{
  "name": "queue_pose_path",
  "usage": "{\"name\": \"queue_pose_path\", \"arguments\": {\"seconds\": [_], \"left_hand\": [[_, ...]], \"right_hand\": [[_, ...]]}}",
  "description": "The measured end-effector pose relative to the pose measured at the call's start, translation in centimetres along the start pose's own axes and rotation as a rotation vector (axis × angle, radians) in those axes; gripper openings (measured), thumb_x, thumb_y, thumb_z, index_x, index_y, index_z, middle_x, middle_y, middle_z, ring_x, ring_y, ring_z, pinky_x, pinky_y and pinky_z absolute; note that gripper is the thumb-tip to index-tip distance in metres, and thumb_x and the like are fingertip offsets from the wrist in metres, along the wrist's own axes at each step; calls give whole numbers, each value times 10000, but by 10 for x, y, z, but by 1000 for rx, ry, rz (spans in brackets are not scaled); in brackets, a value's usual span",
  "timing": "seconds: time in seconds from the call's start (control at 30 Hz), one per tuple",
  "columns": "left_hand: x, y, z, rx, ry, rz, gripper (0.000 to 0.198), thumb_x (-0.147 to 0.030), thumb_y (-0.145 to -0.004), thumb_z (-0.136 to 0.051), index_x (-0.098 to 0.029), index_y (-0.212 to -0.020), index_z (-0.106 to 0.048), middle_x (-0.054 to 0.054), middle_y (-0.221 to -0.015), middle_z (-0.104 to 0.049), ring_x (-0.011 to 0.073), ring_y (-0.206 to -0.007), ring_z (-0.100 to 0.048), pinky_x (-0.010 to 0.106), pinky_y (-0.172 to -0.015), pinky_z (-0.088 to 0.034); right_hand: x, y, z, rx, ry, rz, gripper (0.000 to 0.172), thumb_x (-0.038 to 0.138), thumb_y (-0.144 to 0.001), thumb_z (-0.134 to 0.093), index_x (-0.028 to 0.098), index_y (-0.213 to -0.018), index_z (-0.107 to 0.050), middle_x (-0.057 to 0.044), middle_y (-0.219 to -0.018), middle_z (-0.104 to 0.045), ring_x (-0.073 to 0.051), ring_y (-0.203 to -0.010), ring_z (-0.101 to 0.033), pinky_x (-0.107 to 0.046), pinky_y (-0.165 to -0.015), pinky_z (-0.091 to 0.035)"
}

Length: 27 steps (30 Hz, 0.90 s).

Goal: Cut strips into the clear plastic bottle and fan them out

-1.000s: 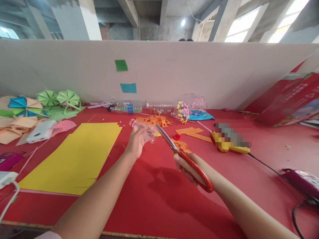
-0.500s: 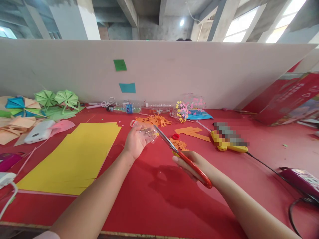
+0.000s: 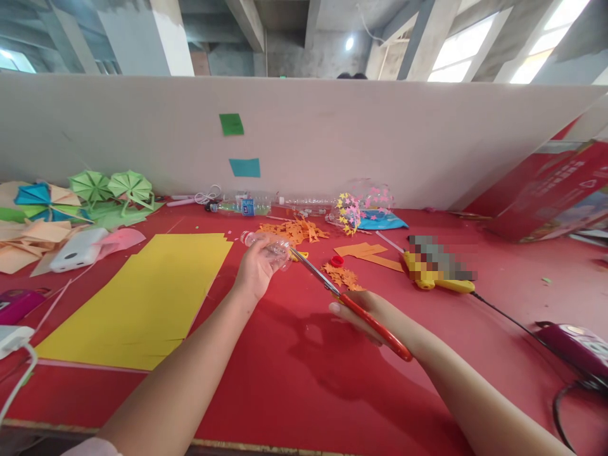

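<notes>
My left hand (image 3: 253, 272) is wrapped round a cut-off clear plastic bottle top (image 3: 281, 248), its capped neck pointing left. In my right hand (image 3: 363, 307) is a pair of scissors (image 3: 377, 326) with red handles. Their long metal blades reach up and left, with the tips at the bottle top's right-hand rim. Whether they touch the plastic I cannot tell. Behind the scissor tips lies a small yellow thing (image 3: 300, 256), partly hidden. Orange paper stars (image 3: 342, 277) and a red bottle cap (image 3: 337, 261) rest on the table just beyond my right hand.
Yellow paper sheets (image 3: 137, 297) cover the left side. Orange scraps (image 3: 297, 229), clear bottles (image 3: 247, 204) and a star-covered plastic piece (image 3: 349, 212) lie by the white partition (image 3: 403, 139). A yellow glue gun (image 3: 451, 285) with a cord sits right. Green paper umbrellas (image 3: 130, 185) stand back left.
The scissors have moved slightly left and down, with the blades now looking closer together. The bottle top has shifted a little to the left in my left hand.
</notes>
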<state>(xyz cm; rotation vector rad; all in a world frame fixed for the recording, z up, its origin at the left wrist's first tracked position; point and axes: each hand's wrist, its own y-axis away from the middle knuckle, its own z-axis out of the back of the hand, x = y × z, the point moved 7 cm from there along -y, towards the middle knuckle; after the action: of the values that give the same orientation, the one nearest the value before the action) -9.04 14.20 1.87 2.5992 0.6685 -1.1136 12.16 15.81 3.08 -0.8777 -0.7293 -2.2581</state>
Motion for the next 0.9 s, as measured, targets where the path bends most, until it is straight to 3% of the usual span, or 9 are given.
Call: {"name": "queue_pose_path", "arguments": {"seconds": [0.13, 0.27, 0.9], "left_hand": [[5, -1, -1, -4, -20, 2, 150, -226, -688, -655, -184, -787, -551, 6, -734, -664, 148, -721, -654, 281, -719, -494], [9, 0, -3, -3, -30, -12, 131, -222, -705, -642, -183, -788, -548, 16, -752, -664, 163, -761, -656, 305, -745, -498], [10, 3, -2, -74, -59, -53, 179, -272, -729, -671, -192, -846, -561, 3, -812, -631, 135, -731, -608, 313, -740, -468]], "right_hand": [[2, 3, -6, 73, -109, 34, 527, 716, -790, -476, 214, -644, -407, 80, -434, -375, -87, -400, -360, -239, -447, -306], [1, 4, -13, 144, -194, 9, 538, 731, -773, -489, 203, -685, -442, 93, -426, -369, -75, -393, -350, -224, -442, -267], [8, 6, -18, 166, -145, 35, 556, 743, -772, -498, 202, -662, -432, 84, -457, -382, -70, -413, -342, -236, -453, -245]]}}
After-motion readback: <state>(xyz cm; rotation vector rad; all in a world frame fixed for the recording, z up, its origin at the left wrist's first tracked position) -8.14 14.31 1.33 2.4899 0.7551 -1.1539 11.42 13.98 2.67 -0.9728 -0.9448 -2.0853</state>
